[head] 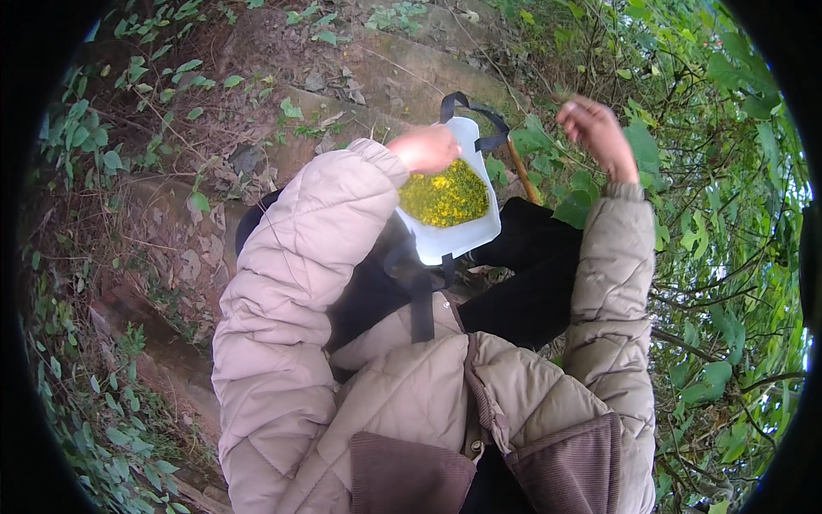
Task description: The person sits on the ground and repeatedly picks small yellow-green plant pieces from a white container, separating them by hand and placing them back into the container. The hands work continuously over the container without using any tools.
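Note:
A white bag [457, 245] with black straps [491, 122] stands with its mouth up between my legs. Inside it lies a heap of small yellow-and-green flower heads [447, 196]. My left hand [427, 149] is over the far left part of the bag's mouth, its fingers curled down and partly hidden from above. Out to the right of the bag, my right hand [597, 132] is raised among the green leaves, fingers bent and blurred. A thin bit of plant seems to be at its fingertips, but whether it is held is unclear.
Stone or earthen steps [411, 64] with dry leaves rise ahead. Dense leafy shrubs and branches [713, 257] crowd the right side; low vines [83, 135] grow at left. A brown stick [523, 170] leans just right of the bag. My dark-trousered knees [526, 276] flank it.

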`<state>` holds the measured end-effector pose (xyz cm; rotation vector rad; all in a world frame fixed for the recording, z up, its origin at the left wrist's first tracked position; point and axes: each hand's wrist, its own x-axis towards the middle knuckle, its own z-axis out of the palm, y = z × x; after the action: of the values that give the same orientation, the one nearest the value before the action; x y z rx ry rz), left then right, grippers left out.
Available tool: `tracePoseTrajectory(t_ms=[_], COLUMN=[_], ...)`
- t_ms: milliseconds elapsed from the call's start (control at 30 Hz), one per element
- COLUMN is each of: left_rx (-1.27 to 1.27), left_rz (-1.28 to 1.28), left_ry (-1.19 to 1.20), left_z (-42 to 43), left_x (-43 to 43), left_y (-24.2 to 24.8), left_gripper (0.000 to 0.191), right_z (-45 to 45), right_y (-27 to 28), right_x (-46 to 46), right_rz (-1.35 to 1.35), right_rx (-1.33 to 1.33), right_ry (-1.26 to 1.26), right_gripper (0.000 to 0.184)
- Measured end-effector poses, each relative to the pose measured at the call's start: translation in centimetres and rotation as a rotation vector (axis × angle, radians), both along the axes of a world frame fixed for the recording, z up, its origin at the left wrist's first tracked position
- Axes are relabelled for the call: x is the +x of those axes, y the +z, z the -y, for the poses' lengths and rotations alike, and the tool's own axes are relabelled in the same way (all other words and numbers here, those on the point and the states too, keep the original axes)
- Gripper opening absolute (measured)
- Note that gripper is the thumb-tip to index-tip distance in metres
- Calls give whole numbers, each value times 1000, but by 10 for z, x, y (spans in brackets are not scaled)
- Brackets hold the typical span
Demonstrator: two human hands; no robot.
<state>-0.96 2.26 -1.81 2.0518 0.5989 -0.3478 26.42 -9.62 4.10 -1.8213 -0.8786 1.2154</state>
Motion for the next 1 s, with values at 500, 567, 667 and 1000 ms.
tracePoseTrajectory(t_ms=[500,567,667,1000], left_rx=[83,86,42,-202], left_rz=[404,457,517,611], left_ry=[302,339,400,514], left_z=[-10,-13,-16,-24], left_x=[1,2,5,-5], left_y=[48,53,59,79], left_gripper=[37,36,35,32], right_z=[-2,-4,0,41], right_y=[-96,-118,-167,-339], right_x=[-22,-60,-127,-163], right_rz=[1171,1095,349,663], right_rx=[-8,395,174,-618], right_ry=[95,54,62,-644], right_gripper=[55,39,34,80])
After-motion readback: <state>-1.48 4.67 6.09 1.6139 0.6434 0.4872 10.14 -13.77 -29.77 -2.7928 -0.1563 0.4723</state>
